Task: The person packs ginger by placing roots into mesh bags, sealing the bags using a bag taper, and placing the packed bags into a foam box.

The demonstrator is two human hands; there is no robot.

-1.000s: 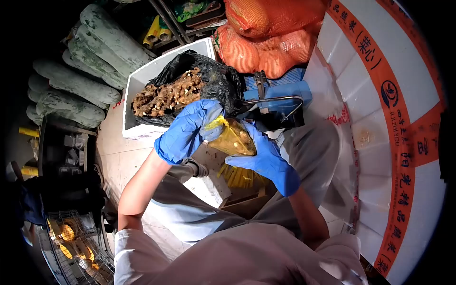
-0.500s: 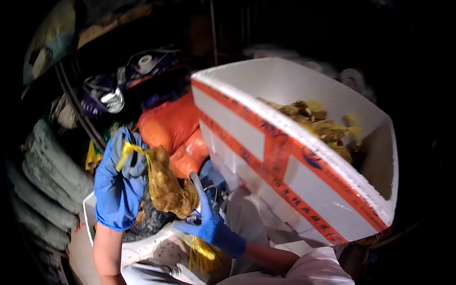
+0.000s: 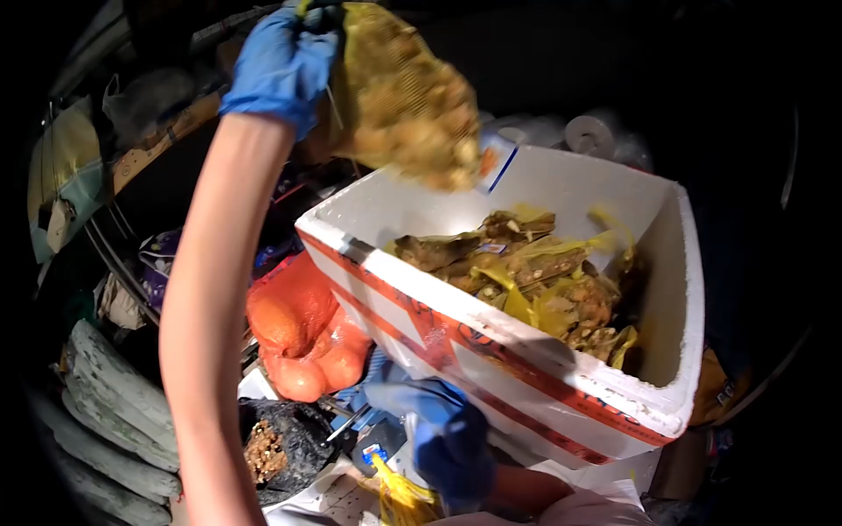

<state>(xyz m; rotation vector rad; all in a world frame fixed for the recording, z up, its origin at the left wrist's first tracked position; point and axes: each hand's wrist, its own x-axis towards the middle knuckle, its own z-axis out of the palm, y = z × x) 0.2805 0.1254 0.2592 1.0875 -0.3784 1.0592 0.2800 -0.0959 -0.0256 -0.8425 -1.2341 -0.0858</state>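
My left hand [image 3: 285, 61], in a blue glove, is raised at the top and closed on the neck of a yellow mesh bag [image 3: 403, 96]. Brown lumpy pieces fill the bag, and a white and blue tag [image 3: 497, 164] shows at its side. It hangs over the far left rim of a white foam box [image 3: 675, 307] with orange printed tape. Inside the box lie several similar mesh bags [image 3: 561, 280]. My right hand [image 3: 447, 438], also blue-gloved, is low in front of the box, blurred and shadowed. Beside it is a bundle of yellow netting [image 3: 405, 495].
Orange-red plastic bags [image 3: 307, 329] with rounded contents sit left of the box. A black plastic bag [image 3: 289, 443] holds brown bits. Long grey-green gourd-like things [image 3: 118, 403] are stacked at the left. Clear rolls [image 3: 589, 136] stand behind the box.
My left hand has lifted the mesh bag up and right, from in front of me to above the box. My right hand has moved down and right, away from the bag.
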